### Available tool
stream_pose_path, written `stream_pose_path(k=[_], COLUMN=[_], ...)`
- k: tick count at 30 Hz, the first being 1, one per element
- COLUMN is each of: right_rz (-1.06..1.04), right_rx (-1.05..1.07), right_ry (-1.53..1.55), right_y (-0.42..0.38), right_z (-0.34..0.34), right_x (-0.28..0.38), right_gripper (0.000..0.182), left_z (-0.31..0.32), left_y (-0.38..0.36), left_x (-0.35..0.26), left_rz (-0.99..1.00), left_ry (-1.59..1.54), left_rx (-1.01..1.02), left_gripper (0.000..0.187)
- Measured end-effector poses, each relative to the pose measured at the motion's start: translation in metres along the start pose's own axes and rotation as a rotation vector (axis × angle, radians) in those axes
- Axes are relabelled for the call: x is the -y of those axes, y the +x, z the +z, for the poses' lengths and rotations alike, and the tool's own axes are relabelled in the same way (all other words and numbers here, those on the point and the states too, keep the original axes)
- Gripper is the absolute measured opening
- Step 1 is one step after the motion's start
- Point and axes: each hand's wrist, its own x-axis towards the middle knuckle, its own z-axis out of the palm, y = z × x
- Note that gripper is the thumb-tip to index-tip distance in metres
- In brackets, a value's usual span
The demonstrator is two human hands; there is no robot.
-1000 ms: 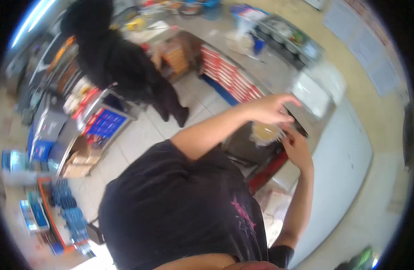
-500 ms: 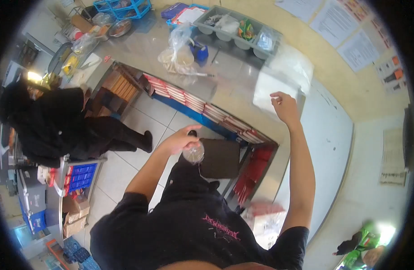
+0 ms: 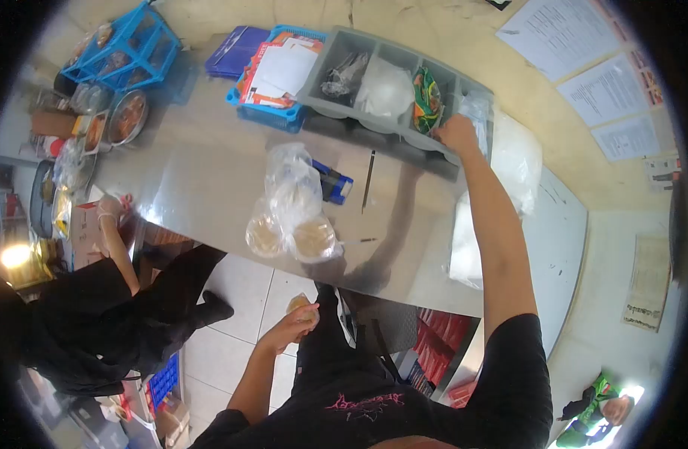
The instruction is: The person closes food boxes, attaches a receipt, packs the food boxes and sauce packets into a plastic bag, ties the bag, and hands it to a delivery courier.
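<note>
My left hand (image 3: 295,329) is closed around a small, clear round container or bag with tan contents (image 3: 299,304), held low in front of the counter's edge. My right hand (image 3: 458,136) reaches into the right end of a grey compartment tray (image 3: 336,114), beside a green and orange packet (image 3: 426,99) and some pale plastic (image 3: 475,112). Its fingertips are hidden at the divider. On the steel counter (image 3: 209,168) lie clear plastic bags with tan round contents (image 3: 312,239). Behind them is a blue object (image 3: 333,182), perhaps a tape dispenser or stapler.
White plastic sheets or bags (image 3: 467,239) lie at the counter's right end. A black pen (image 3: 369,179) lies near the tray. Left of it stands a blue basket with papers (image 3: 284,75). Another person (image 3: 112,314) in black stands at left, a hand near pink-handled scissors (image 3: 125,200).
My right hand has moved from above the white plastic to the grey tray's right compartment. My left hand still holds the small container, now turned. The view has shifted closer to the counter.
</note>
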Motion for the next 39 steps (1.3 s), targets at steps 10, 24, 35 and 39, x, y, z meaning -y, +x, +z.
stream_pose_path(k=[10, 24, 35, 39], right_rz=[0.157, 0.124, 0.05, 0.429], right_rx=[0.072, 0.212, -0.331, -0.268], right_ry=[-0.163, 0.004, 1.0, 1.131], right_y=[0.037, 0.041, -0.253, -0.474], right_z=[0.024, 0.036, -0.123, -0.102], right_x=[0.011, 0.039, 0.012, -0.024], right_gripper=[0.04, 0.047, 0.021, 0.022], left_z=[-0.027, -0.038, 0.06, 0.118], left_y=[0.032, 0.041, -0.012, -0.021], left_x=[-0.046, -0.054, -0.061, -0.036], left_rz=[-0.032, -0.062, 0.142, 0.128], left_ry=[0.106, 0.186, 1.079, 1.384], left_rx=[0.06, 0.083, 0.379, 0.555], left_gripper=[0.056, 0.051, 0.028, 0.027])
